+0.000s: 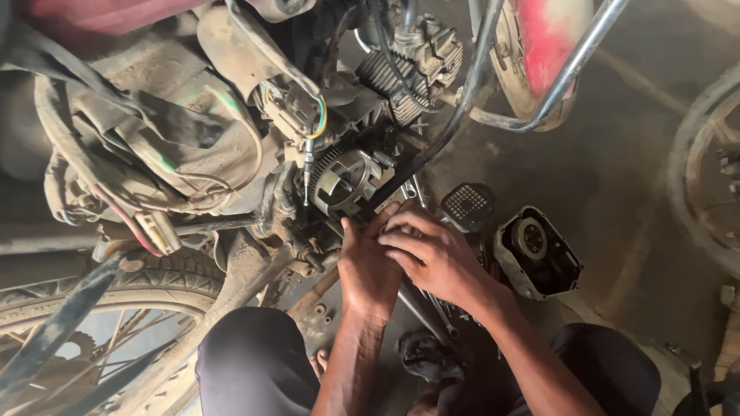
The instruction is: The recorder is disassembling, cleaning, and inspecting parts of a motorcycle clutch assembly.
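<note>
Hands first: our left hand (pixel 368 266) is pressed, fingers forward, against the lower edge of the exposed engine side, and our right hand (pixel 433 254) lies half over it, fingers curled loosely across the left knuckles. We cannot tell whether either one pinches a small part, because the fingertips are buried between the two hands and the greasy casing; nothing held shows. Just above the fingertips sits the round slotted clutch basket (pixel 345 179), bare and facing us, which explains why both hands crowd into this one spot at its lower rim. The engine cover (pixel 537 253) that would close this side lies face up on the ground just right of the right hand, apart from it, with a square grated footrest (pixel 467 206) between cover and engine. Under our forearms a long metal bar (pixel 422 314) runs across the floor, and a dark rag (pixel 428 356) lies near our knees. Above, loose wiring (pixel 304 115) hangs beside the finned cylinder (pixel 407 69), chrome guard tubes (pixel 539 104) curve past a red fender (pixel 549 35), and the spoked wheel (pixel 92 339) fills the lower left.
</note>
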